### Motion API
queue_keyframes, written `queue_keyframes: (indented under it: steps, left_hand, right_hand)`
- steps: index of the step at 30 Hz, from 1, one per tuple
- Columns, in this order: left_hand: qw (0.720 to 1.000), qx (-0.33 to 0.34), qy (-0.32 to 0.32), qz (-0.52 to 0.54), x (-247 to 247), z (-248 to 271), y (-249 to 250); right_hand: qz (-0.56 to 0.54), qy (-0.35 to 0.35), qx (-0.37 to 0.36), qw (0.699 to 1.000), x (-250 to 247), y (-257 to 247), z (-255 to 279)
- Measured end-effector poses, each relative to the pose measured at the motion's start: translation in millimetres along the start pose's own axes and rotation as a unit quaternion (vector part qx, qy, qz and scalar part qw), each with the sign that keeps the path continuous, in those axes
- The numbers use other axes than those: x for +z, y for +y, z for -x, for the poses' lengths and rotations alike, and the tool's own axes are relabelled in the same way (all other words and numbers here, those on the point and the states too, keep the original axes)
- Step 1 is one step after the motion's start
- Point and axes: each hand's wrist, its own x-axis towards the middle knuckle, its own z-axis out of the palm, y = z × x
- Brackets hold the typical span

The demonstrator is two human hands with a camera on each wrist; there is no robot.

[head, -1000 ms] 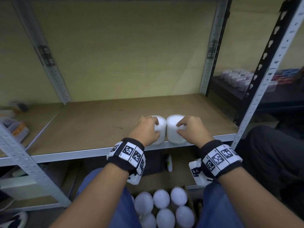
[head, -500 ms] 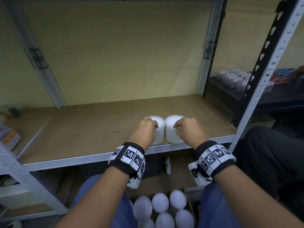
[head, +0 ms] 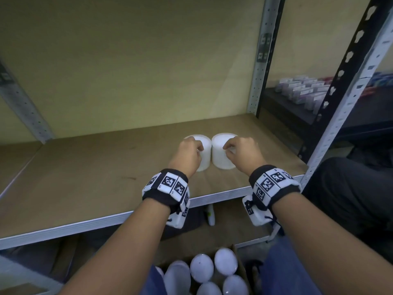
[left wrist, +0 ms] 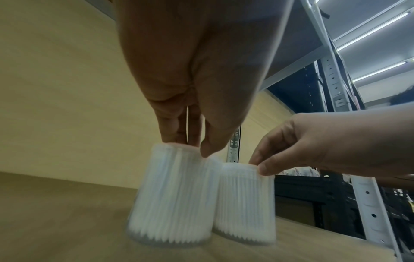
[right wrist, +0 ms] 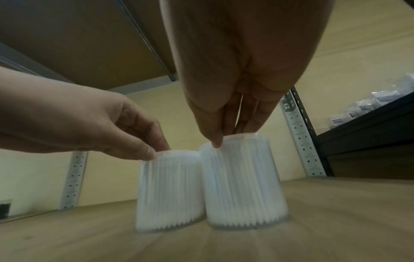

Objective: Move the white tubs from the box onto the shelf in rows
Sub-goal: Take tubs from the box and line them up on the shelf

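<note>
Two white ribbed tubs stand upright and touching on the brown shelf board [head: 95, 177], set back from its front edge. My left hand [head: 189, 152] pinches the top rim of the left tub [head: 204, 154] with thumb and fingertips [left wrist: 208, 150]. The right tub [head: 221, 156] is pinched the same way at its rim by my right hand [head: 242, 152]. The wrist views show both tubs, the left tub [left wrist: 174, 198] and the right tub [right wrist: 244, 186], slightly blurred, bases on the board. Below, between my knees, a cardboard box [head: 236, 252] holds several more white tubs [head: 202, 271].
A grey perforated upright [head: 261, 60] stands at the shelf's back right corner, another at the front right [head: 331, 133]. Beyond is a black rack [head: 348, 60] with small packages [head: 302, 90]. A white bottle [head: 210, 216] lies under the shelf. A dark-trousered leg [head: 350, 188] is at the right.
Both hands have slid the two tubs away from the shelf's front edge, deeper onto the board, still side by side. The grips are unchanged.
</note>
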Motion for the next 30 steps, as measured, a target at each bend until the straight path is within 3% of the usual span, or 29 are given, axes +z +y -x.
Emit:
queue_keyframes:
  steps: [12, 30]
  left_hand:
    - [1.000, 0.001, -0.013, 0.005, 22.2, -84.4, -4.8]
    - [0.999, 0.031, -0.001, -0.020, 46.7, -183.0, -22.6]
  right_hand:
    - [-0.059, -0.004, 0.048, 0.997, 15.4, 26.4, -84.7]
    - [-0.045, -0.003, 0.044, 0.998, 32.1, 48.3, -179.8]
